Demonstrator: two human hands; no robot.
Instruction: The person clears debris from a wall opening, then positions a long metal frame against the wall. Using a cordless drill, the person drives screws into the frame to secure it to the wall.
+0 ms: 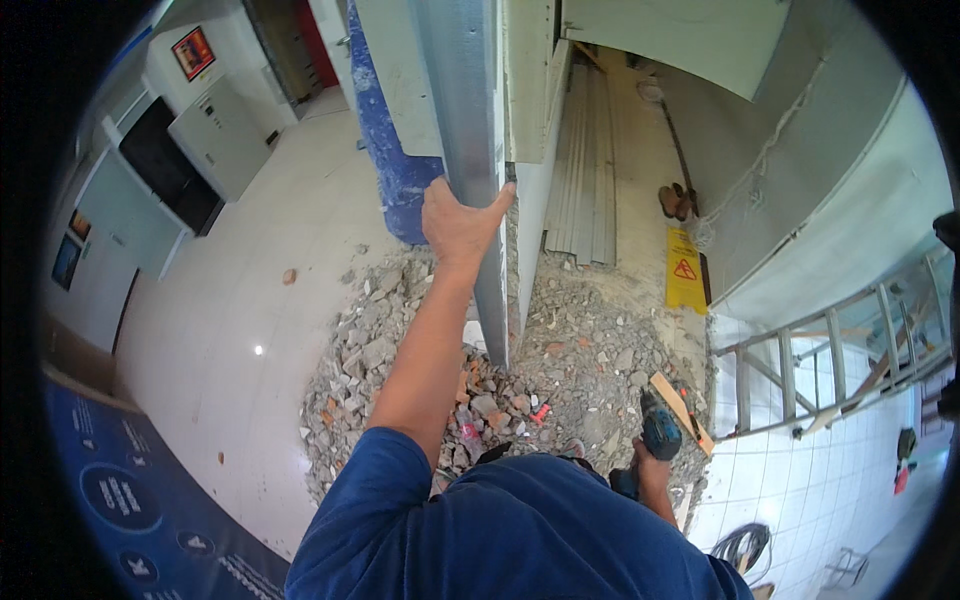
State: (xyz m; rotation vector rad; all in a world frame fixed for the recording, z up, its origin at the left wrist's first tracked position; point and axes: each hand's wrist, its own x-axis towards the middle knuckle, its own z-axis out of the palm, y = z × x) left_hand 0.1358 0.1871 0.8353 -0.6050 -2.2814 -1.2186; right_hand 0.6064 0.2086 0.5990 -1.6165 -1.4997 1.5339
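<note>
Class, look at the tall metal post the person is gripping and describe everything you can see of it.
The metal post is a long, pale grey channel that looks like galvanised steel, smooth and dully shiny. It stands roughly upright, its foot in grey rubble. The left hand grips its lower half. Behind it sit pale wall panels; its top leaves the picture.

Left hand [458, 222] grips upright metal stud [470, 120], fingers wrapped on its edge. Right hand [650, 470] holds blue cordless drill [658, 430] low, above rubble pile [580, 350].

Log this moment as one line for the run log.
left hand: grips metal stud | right hand: holds cordless drill | underfoot: rubble pile
</note>
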